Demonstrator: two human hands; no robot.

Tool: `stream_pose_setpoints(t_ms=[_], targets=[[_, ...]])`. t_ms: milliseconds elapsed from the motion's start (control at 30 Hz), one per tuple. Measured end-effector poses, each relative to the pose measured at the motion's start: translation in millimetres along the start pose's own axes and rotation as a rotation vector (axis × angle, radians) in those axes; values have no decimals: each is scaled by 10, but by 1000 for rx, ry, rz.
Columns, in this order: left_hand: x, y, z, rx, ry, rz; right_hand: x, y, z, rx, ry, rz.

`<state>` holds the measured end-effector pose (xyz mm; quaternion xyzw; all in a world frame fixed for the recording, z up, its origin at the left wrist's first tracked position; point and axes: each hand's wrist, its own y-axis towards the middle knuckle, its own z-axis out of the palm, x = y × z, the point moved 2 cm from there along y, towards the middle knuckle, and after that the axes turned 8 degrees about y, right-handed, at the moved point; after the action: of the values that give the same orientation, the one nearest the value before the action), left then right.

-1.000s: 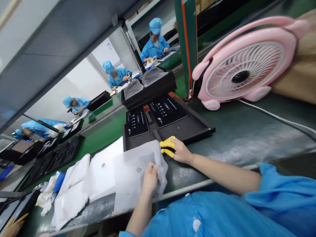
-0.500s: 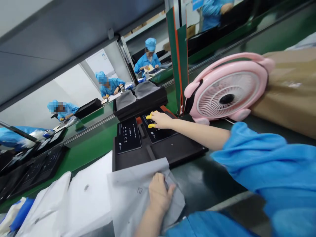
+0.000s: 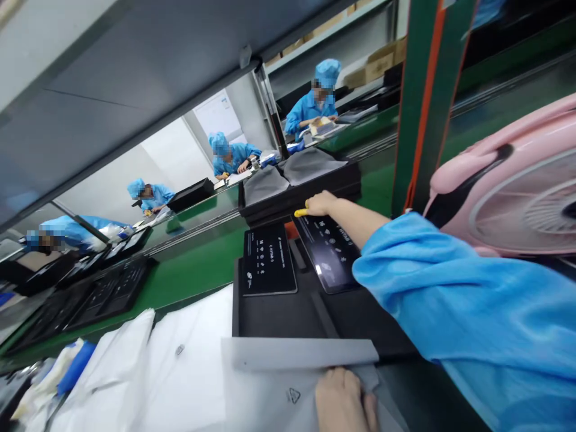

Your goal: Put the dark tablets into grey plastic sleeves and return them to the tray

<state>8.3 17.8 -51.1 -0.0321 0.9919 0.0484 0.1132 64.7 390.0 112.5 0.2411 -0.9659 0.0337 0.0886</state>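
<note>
My right hand (image 3: 320,204), with yellow finger cots, reaches forward and grips the far edge of the right-hand black panel (image 3: 330,252). That panel lies slightly tilted in a black tray (image 3: 279,312). A second black panel (image 3: 269,267) lies flat beside it on the left. My left hand (image 3: 344,399) is at the bottom edge, closed on a translucent white bag (image 3: 292,360) just in front of the tray. The bag's upper edge stands raised.
A pink fan (image 3: 517,198) stands close on the right, beside a green post (image 3: 423,102). Stacked black trays with grey cloth (image 3: 297,183) sit behind the tray. More white bags (image 3: 180,360) lie left. Other trays (image 3: 103,288) and several co-workers in blue line the green belt (image 3: 189,270).
My right hand slid from the panel's face to its far edge, and the panel now tilts. My left hand kept the bag, whose upper edge has come up. The view has moved closer in.
</note>
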Motion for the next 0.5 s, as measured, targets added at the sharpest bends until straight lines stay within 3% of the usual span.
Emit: stream_pose_setpoints(t_ms=[100,200,367,500], targets=[[-26,25,-162,-56,35,129,53,-90,-401,-27,0,-68],[2,24,-296,-166,5,141,149,-403,-760,-15,-42,-173],[136,-98,-500,-274,-321,32,363,-1590,-1060,-126,-116,-324],[267,-236,-646,-324,-604,-134,277,-2635,-1149,-415,-43,-188]])
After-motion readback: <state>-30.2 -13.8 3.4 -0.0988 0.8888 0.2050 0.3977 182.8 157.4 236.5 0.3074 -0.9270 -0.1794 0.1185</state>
